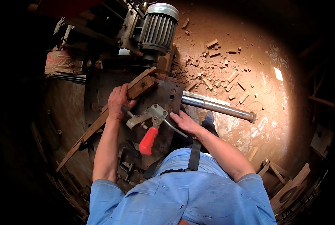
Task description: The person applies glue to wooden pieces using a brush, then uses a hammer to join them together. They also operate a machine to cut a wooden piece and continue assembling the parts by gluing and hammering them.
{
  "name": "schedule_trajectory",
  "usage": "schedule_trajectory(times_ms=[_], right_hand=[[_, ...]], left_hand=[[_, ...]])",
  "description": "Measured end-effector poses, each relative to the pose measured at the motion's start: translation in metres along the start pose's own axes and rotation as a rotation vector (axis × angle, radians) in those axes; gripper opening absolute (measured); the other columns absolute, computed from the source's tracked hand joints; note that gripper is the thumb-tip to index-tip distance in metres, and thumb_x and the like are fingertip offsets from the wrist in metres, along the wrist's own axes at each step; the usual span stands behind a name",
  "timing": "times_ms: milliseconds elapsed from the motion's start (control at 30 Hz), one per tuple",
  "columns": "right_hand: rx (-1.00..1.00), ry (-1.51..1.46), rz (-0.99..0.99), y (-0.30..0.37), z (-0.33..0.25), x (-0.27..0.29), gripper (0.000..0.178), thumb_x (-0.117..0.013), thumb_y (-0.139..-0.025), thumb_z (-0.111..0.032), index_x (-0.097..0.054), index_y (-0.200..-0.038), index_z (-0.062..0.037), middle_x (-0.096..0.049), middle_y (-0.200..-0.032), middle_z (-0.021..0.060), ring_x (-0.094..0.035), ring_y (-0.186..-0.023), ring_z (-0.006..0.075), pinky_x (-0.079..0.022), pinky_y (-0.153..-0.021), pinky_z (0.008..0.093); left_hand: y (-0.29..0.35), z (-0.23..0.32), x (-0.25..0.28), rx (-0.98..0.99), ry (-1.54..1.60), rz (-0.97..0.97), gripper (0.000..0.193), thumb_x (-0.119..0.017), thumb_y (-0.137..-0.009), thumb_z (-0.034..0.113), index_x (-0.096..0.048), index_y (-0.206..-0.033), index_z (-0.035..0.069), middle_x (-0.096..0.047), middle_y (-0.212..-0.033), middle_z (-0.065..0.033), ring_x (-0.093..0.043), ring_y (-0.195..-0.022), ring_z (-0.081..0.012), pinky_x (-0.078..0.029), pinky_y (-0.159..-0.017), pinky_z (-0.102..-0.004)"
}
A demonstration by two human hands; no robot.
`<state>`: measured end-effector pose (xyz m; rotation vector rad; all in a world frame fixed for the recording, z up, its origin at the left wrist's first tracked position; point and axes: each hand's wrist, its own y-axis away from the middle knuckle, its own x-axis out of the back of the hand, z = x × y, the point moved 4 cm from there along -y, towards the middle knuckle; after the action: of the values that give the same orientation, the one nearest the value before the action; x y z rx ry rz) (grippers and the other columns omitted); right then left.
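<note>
My left hand (118, 102) is closed around a long wooden strip (88, 133), which slants across the metal table plate (100, 90) and past its left edge. Against the strip's upper part lies a wooden block (141, 87) with a bolt in it. At the plate's right edge, my right hand (184, 122) grips the rim, its thumb side on top and its other fingers partly hidden. Between both hands stands a toggle clamp (157, 113) with a red handle (148, 141); its bent metal rod reaches close to my right hand.
A finned electric motor (160, 28) stands beyond the plate. A shiny round rail (220, 108) sticks out to the right. Wooden offcuts (212, 52) and dust cover the floor there. A C-clamp (127, 159) hangs near me; curved wooden pieces (293, 187) lie at lower right.
</note>
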<state>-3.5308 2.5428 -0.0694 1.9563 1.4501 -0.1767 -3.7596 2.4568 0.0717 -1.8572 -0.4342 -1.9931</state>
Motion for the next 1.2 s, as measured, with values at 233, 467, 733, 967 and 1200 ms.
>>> schedule_trajectory(times_ms=[233,467,733,967,1200], right_hand=[[0.03,0.002,-0.007,0.0,-0.003,-0.001,0.044,-0.05,-0.098,-0.034,-0.052,-0.125,0.0013,-0.062,-0.113,0.0095,-0.055,-0.104,0.0174,-0.043,-0.092,0.0308],[0.051,0.008,-0.003,-0.009,0.015,0.001,0.047,-0.051,-0.098,-0.037,-0.052,-0.124,0.0014,-0.062,-0.114,0.0097,-0.055,-0.104,0.018,-0.043,-0.092,0.031],[0.008,-0.088,-0.025,-0.012,0.022,0.0,0.048,-0.053,-0.097,-0.037,-0.053,-0.124,0.0018,-0.062,-0.114,0.0111,-0.056,-0.103,0.0184,-0.043,-0.092,0.0309],[-0.018,-0.093,0.065,-0.013,0.026,0.001,0.05,-0.053,-0.096,-0.039,-0.052,-0.123,0.0034,-0.062,-0.114,0.0131,-0.056,-0.103,0.0187,-0.044,-0.092,0.0305],[-0.028,-0.037,0.068,-0.004,0.017,0.001,0.054,-0.051,-0.096,-0.041,-0.051,-0.124,0.0045,-0.061,-0.117,0.0149,-0.056,-0.106,0.0206,-0.042,-0.094,0.0323]], left_hand=[[0.002,0.0,0.002,0.007,-0.005,0.002,0.067,-0.08,-0.058,0.02,-0.053,-0.117,0.003,-0.06,-0.103,-0.0153,-0.058,-0.096,-0.0341,-0.049,-0.083,-0.0415],[0.002,0.002,0.005,-0.028,-0.046,0.057,0.069,-0.083,-0.054,0.02,-0.055,-0.115,0.003,-0.061,-0.1,-0.0113,-0.058,-0.092,-0.0307,-0.049,-0.08,-0.0378],[0.005,0.0,0.004,-0.032,-0.053,0.073,0.068,-0.082,-0.056,0.02,-0.055,-0.116,0.002,-0.062,-0.1,-0.0122,-0.058,-0.093,-0.0317,-0.048,-0.081,-0.0382],[0.003,-0.001,0.001,-0.016,-0.019,0.083,0.067,-0.081,-0.056,0.019,-0.055,-0.115,0.003,-0.062,-0.101,-0.0133,-0.058,-0.095,-0.0328,-0.048,-0.083,-0.0397],[0.002,0.0,-0.002,-0.008,0.016,0.076,0.067,-0.08,-0.055,0.019,-0.055,-0.116,0.004,-0.062,-0.102,-0.0128,-0.057,-0.096,-0.0328,-0.048,-0.082,-0.0404]])
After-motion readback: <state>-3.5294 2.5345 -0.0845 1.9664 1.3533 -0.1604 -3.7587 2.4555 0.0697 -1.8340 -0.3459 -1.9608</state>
